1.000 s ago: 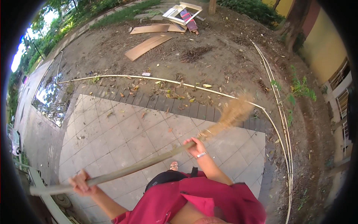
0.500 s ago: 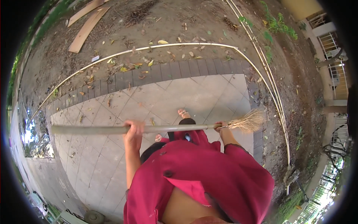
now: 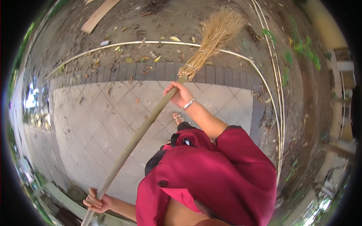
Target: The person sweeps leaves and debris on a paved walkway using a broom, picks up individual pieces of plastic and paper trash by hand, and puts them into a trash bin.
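A long-handled twig broom (image 3: 141, 132) runs slantwise across the view, its bound straw head at the upper right and its pole going down to the lower left. My right hand (image 3: 179, 94), with a silver bracelet at the wrist, is wrapped round the pole just below the bristles. Lower on the pole, my left hand (image 3: 98, 200) is closed round it near the bottom edge. The bristles are raised over the dirt strip, partly covering a pale pipe (image 3: 143, 43). Whether they touch the ground I cannot tell.
Light square tiles (image 3: 109, 113) lie underfoot, edged by a dark brick border (image 3: 124, 71). Beyond are soil with dry leaves, a wooden plank (image 3: 98, 16), more pale pipes (image 3: 278, 86) at the right and green plants (image 3: 307, 51). My sandalled foot (image 3: 178, 118) stands on the tiles.
The broom has swung from level to slanting, its bristles moving up and forward. My right hand has risen forward with them; my left hand has dropped down and to the left.
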`<state>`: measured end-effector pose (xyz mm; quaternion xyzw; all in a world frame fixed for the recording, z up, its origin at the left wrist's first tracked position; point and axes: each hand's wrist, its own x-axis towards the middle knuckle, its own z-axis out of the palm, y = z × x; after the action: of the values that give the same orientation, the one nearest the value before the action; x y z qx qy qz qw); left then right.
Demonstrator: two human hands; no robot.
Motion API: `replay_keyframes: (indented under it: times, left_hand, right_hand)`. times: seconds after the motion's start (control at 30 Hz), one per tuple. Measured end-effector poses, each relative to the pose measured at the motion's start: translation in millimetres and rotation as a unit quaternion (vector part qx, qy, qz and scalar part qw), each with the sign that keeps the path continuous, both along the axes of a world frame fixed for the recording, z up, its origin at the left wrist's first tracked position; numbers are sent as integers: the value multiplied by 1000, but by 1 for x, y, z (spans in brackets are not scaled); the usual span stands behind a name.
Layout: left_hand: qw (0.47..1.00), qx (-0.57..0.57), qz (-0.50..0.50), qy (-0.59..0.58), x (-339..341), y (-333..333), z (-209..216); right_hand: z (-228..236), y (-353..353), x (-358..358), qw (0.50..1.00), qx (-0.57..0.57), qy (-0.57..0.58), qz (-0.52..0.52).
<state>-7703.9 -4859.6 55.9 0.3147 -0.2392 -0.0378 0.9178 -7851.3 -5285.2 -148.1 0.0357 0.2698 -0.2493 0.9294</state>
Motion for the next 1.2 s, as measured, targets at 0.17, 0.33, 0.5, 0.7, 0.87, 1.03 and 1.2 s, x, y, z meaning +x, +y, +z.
replay_keyframes:
  times: [0.17,0.33,0.5,0.7,0.87,1.03,1.2]
  left_hand:
    - [976,-83,171,107,-83,121,-37]
    - [924,-93,343,143,-275,239,-107]
    - [793,-53,588,149,-527,386,-67]
    - [472,152,851,171,-971,392,73]
    - [181,206,959,71,-945,210,150]
    - [83,277,957,1,-911,110,169]
    - [80,322,943,-16,-886,101,165]
  right_hand:
    - [20,40,4,989,20,22,148]
    - [-56,169,4,936,71,129,320]
    - [-53,401,-70,838,105,160,511]
    - [-14,618,-269,533,216,87,814]
    - [37,731,-455,328,284,64,899]
    - [50,767,-557,192,267,82,941]
    - [-84,741,-593,200,204,163,944]
